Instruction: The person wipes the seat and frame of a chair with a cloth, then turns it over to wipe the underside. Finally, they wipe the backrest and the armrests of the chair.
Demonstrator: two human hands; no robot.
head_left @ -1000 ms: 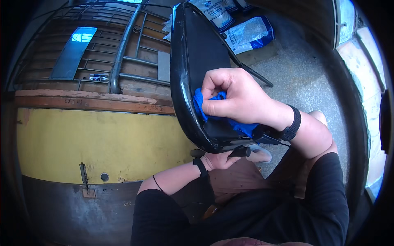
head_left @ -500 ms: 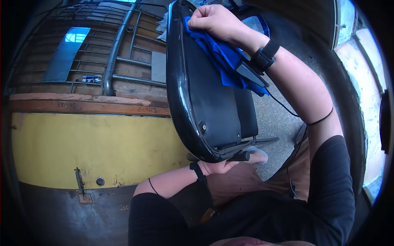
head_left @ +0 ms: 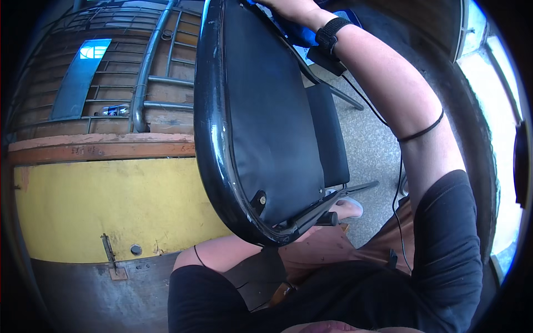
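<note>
A black chair point(head_left: 272, 111) stands tilted in front of the person, in the middle of the view, with its large padded panel turned up toward the camera. Around this panel runs a glossy black frame point(head_left: 208, 133), which has pale worn spots, and near its lower corner there is a bolt point(head_left: 262, 201). A smaller black pad point(head_left: 328, 133) is seen behind, on the right side.

The right hand point(head_left: 288, 8) is at the far end of the chair, and the upper edge of the view cuts its fingers, so I cannot tell how firmly they are closed. Blue cloth point(head_left: 294, 30) shows just below this hand. The right wrist carries a black strap point(head_left: 328, 34), with a dark cable point(head_left: 366, 100) near the forearm.

The left hand point(head_left: 311, 233) is at the near corner of the chair, mostly hidden by the frame; I cannot tell whether it grips.

To the left lie a yellow board point(head_left: 111, 205) with a metal latch point(head_left: 108, 250), and, farther, metal bars point(head_left: 145, 72) with a plastic bottle point(head_left: 115, 110) beside them.
</note>
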